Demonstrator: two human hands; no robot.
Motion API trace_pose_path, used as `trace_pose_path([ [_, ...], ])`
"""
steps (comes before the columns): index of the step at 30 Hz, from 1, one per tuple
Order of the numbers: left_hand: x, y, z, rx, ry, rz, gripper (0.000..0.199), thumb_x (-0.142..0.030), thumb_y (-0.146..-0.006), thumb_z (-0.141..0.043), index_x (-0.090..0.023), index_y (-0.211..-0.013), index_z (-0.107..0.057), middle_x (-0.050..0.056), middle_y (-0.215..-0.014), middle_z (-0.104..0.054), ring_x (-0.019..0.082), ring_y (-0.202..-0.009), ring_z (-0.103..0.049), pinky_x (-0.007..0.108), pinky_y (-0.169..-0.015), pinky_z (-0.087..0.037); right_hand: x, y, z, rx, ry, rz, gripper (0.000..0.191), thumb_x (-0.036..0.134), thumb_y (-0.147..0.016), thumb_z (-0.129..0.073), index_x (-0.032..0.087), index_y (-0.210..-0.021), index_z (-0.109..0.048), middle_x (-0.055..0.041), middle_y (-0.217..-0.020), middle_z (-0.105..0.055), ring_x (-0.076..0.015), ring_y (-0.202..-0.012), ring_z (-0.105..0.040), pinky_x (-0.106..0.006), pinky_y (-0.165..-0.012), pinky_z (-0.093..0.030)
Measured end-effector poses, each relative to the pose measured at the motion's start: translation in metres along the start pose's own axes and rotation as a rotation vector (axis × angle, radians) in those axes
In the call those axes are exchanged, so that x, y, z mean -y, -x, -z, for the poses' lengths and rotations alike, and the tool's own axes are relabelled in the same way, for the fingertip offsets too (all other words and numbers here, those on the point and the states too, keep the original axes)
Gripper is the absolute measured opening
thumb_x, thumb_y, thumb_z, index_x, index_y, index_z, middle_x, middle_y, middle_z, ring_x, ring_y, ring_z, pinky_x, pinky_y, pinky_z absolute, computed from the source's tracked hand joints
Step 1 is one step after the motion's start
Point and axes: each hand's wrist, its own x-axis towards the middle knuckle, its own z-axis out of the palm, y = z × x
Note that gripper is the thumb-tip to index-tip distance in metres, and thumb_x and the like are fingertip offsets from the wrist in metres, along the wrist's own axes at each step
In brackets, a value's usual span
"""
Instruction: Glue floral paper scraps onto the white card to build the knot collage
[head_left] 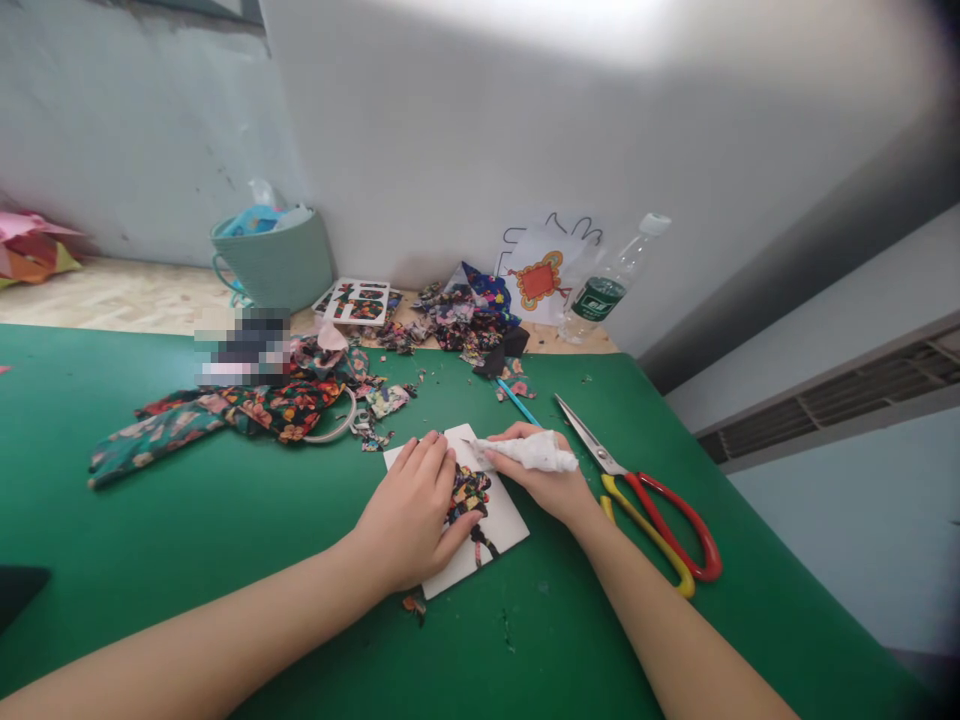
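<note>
A white square card point(511, 522) lies tilted on the green table, with flowered fabric pieces point(471, 492) on it in a dark, colourful shape. My left hand point(416, 510) rests flat across the card's left side, fingers stretched out, covering part of the fabric shape. In my right hand point(541, 480) is a squashed white glue tube point(536, 452), its narrow nozzle pointing left at the card's upper part. Whether the nozzle touches the card I cannot tell. A small fabric scrap point(414, 606) lies just below the card.
Scissors point(626, 472) with red and yellow handles lie right of my right hand. Flowered cloth point(277, 405) is bunched at left, and a fabric heap point(476, 310) sits behind. A blue stick point(517, 402), green basket point(281, 260), patterned card point(358, 302) and plastic bottle point(600, 298) are farther back.
</note>
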Motion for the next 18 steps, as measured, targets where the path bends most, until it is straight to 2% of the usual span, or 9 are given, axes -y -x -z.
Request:
trace_pose_path([
  [7, -0.0008, -0.0007, 0.0017, 0.033, -0.010, 0.012, 0.063, -0.049, -0.083, -0.037, -0.001, -0.123, -0.042, 0.022, -0.127, -0.040, 0.034, -0.122, -0.032, 0.047, -0.101, -0.028, 0.0019, 0.0010, 0.0020, -0.007, 0.011, -0.018, 0.019, 0.034, -0.071, -0.060, 0.016, -0.075, -0.064, -0.0049, -0.079, -0.068, -0.0168, -0.070, -0.061, -0.025, -0.059, -0.046],
  [18, 0.0004, -0.0003, 0.0000, 0.020, -0.028, 0.003, 0.061, -0.050, -0.083, -0.036, -0.003, -0.122, -0.043, 0.021, -0.127, -0.041, 0.034, -0.121, -0.033, 0.047, -0.100, -0.029, 0.0025, 0.0017, 0.0052, -0.009, 0.009, -0.026, 0.018, 0.034, -0.069, -0.061, 0.017, -0.072, -0.063, -0.0041, -0.077, -0.069, -0.0158, -0.065, -0.061, -0.025, -0.057, -0.046],
])
